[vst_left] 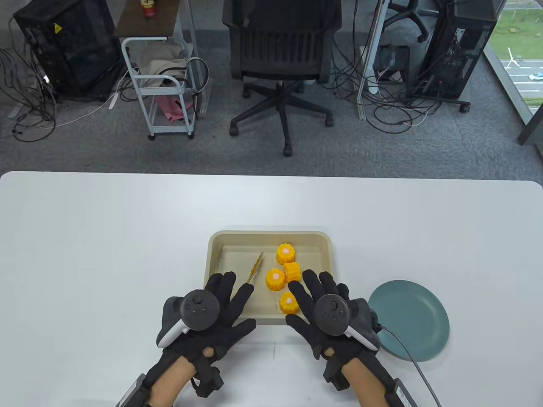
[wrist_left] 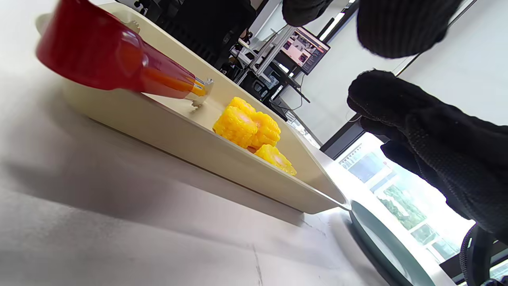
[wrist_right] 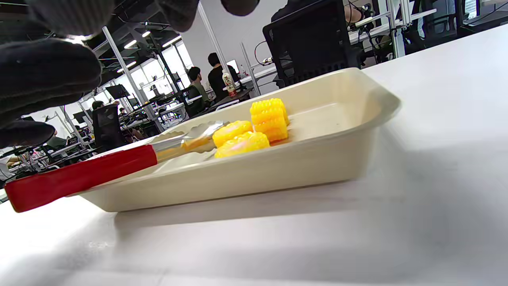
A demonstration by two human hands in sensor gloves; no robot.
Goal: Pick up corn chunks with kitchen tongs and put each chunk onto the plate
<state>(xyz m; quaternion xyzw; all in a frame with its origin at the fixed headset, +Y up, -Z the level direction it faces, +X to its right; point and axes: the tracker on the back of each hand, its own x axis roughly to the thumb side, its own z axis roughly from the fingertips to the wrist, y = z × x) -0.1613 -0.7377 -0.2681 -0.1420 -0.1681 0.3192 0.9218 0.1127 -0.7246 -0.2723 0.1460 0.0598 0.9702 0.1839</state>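
Several yellow corn chunks [vst_left: 284,271] lie in a beige tray [vst_left: 225,246] at the table's middle; they also show as corn chunks [wrist_left: 246,125] and corn chunks [wrist_right: 254,131] in the wrist views. Tongs [vst_left: 256,268] lie in the tray's left half, metal tips toward the corn. Their red handle [wrist_left: 111,59] juts over the tray's near rim, and the handle [wrist_right: 79,178] shows nothing gripping it. My left hand [vst_left: 220,305] hovers over the handle, fingers spread. My right hand [vst_left: 318,301] hovers over the tray's near right corner, fingers spread, holding nothing. A teal plate [vst_left: 409,320] sits right of the tray, bare.
The white table [vst_left: 106,237] stretches wide to the left and behind the tray. An office chair [vst_left: 282,55], a cart and computer towers stand on the floor beyond the far edge. A cable [vst_left: 418,364] trails from my right wrist across the plate's near rim.
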